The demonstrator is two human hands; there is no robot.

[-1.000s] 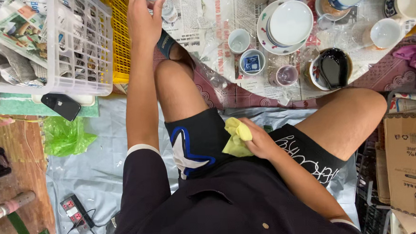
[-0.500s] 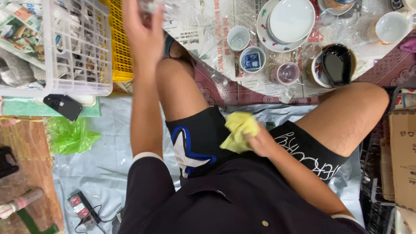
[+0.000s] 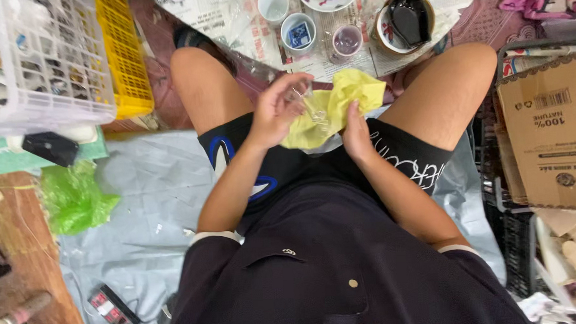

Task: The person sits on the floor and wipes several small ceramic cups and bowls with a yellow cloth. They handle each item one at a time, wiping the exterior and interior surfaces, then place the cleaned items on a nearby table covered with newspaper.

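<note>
My left hand [image 3: 276,110] pinches a small clear glass [image 3: 306,99] over my lap; my right hand [image 3: 356,128] presses the yellow cloth [image 3: 337,105] against it. Wiping looks underway, not finished; cups [image 3: 298,33] wait ahead.

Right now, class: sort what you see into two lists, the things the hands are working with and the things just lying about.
In use:
left hand
small clear glass item, held by the left hand
yellow cloth, pressed to it by the right hand

Lying about:
white basket
yellow crate
cardboard box
green bag
dark bowl
</note>
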